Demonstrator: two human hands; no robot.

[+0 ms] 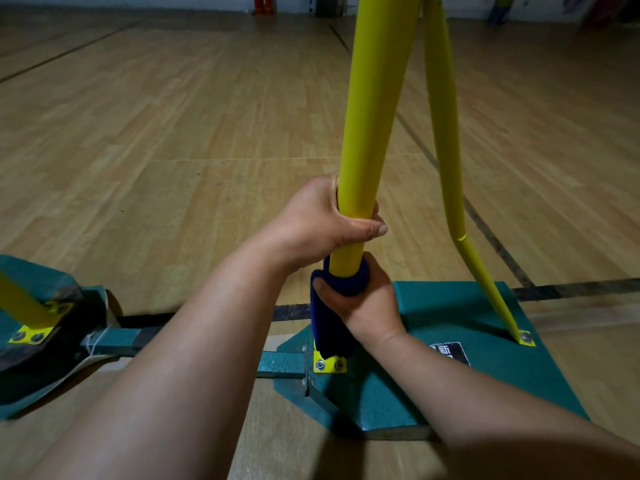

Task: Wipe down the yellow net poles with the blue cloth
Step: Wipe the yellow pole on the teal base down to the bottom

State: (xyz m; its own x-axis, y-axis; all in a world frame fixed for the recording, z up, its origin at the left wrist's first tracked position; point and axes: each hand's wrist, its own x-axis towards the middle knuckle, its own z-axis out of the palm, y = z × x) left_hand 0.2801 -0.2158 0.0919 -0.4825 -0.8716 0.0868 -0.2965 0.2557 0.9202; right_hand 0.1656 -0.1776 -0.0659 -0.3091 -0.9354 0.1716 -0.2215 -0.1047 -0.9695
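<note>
A thick yellow net pole (375, 109) rises from a yellow bolted foot (329, 365) on a green metal base (450, 375). My left hand (325, 220) grips the pole bare, about a third of the way up the visible length. Just below it, my right hand (360, 299) is wrapped around the pole with the dark blue cloth (329, 323) between palm and pole. The cloth's loose end hangs down to the foot. A thinner yellow brace pole (446, 161) slants from the top down to the base's right corner.
A second green base (41, 306) with another yellow pole stub (20, 303) lies at the left, joined by a green bar (121, 341). Wooden gym floor with dark court lines spreads all around. Coloured items stand against the far wall.
</note>
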